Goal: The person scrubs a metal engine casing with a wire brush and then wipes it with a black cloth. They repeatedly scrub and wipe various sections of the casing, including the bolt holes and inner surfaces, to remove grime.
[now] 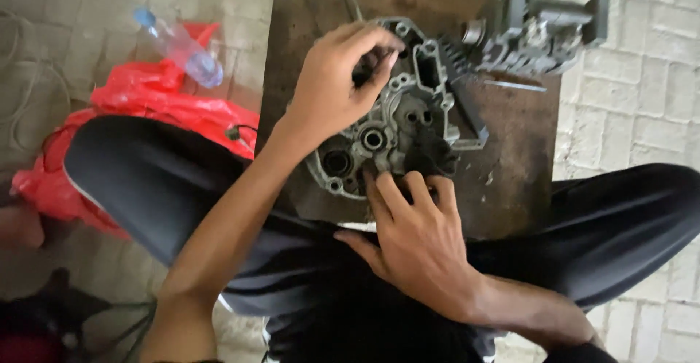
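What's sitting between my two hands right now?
In the head view, the grey engine casing lies between the left hand and right hand; both touch it.

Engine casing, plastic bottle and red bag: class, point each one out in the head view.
engine casing [397, 126], head view, on its grey metal face beside the round bearing hole.
plastic bottle [182, 49], head view, on its clear body.
red bag [157, 104], head view, on its crumpled upper surface.

I am wearing loose black trousers [168, 188], the smooth fabric showing a faint sheen over both knees. My forearms are showing bare, with no sleeves, and my left hand [332, 89] and right hand [415, 242] are wearing no gloves, rings or watch.
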